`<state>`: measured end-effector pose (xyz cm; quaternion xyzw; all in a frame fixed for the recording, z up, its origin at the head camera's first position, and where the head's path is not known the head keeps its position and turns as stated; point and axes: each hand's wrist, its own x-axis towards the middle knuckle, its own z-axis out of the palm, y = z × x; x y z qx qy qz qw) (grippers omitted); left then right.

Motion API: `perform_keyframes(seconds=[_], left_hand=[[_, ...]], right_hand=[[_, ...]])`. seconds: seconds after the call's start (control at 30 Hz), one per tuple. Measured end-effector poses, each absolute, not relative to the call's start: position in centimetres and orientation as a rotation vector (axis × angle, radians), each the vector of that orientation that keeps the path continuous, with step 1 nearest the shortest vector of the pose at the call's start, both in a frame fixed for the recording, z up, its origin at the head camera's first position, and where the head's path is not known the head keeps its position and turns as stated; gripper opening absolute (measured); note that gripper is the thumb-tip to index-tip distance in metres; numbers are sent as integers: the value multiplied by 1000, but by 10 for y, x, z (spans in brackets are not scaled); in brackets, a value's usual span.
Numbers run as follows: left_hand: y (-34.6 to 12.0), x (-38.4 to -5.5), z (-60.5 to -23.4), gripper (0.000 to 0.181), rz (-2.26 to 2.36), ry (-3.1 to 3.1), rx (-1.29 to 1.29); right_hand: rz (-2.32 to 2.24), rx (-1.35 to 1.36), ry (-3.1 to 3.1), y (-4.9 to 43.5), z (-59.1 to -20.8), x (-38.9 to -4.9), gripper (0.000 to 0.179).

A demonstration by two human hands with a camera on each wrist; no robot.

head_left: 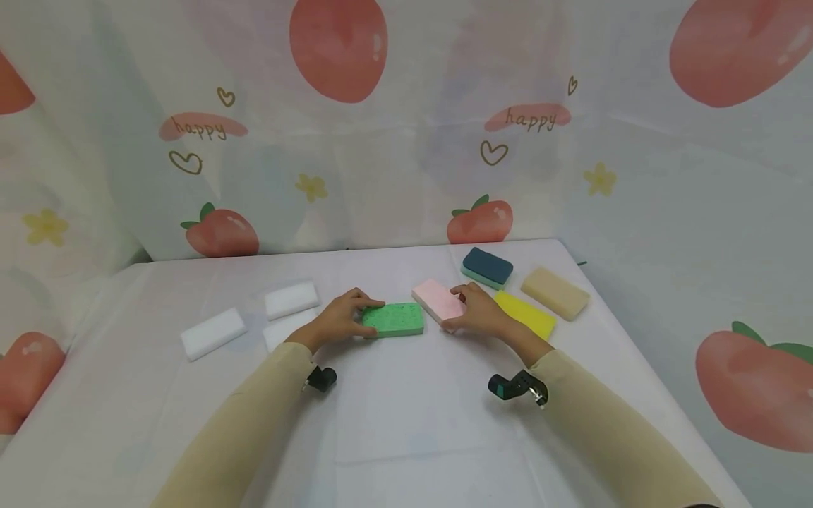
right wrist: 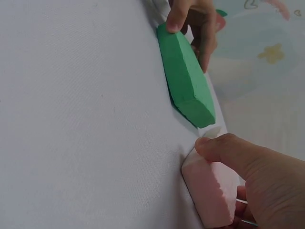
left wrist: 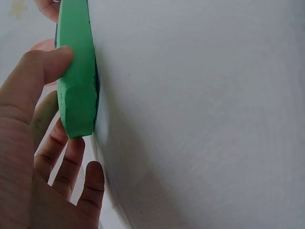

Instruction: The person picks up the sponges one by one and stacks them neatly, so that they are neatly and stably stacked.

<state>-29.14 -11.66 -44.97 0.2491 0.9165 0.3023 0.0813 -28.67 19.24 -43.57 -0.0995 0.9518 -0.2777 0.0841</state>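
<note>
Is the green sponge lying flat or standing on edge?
Flat. The head view shows the green sponge broad face up, held by the left hand.

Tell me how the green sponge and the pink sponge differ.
Colour: the green sponge is vivid green, while the pink sponge is pale pink.
Pose: in the head view, the green sponge's long side runs nearly level, while the pink sponge slants down to the right.
Hold: the left hand grips the green sponge; the right hand grips the pink sponge.
Shared: both are flat, roughly rectangular blocks.
</note>
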Motion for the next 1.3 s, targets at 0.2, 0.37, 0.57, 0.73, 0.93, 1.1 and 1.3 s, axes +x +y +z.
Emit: perform_keyframes(seconds=[0.2, 0.37, 0.57, 0.73, 0.93, 1.1, 1.3], left_hand=[[-117, -292, -448, 59, 899, 2718, 731], [-116, -293, -446, 58, 913, 2703, 723], [-114, -291, -444, 58, 904, 2708, 707], [-114, -290, -442, 58, 892, 2716, 686], [-115, -290, -445, 60, 908, 2713, 680], [-116, -290, -448, 60, 926, 2719, 690], [-115, -289, -447, 60, 967, 2706, 663]], right_hand=[[-823, -292, 2845, 193, -436, -286, 76], [-786, -302, 2863, 194, -434, -287, 75], [-773, -304, 2866, 197, -430, -288, 74], [-777, -323, 2863, 198, -429, -291, 72], [-772, -335, 2857, 197, -426, -292, 72], [-805, -356, 2859, 196, -421, -290, 71], [-831, -395, 2858, 192, -412, -286, 69]])
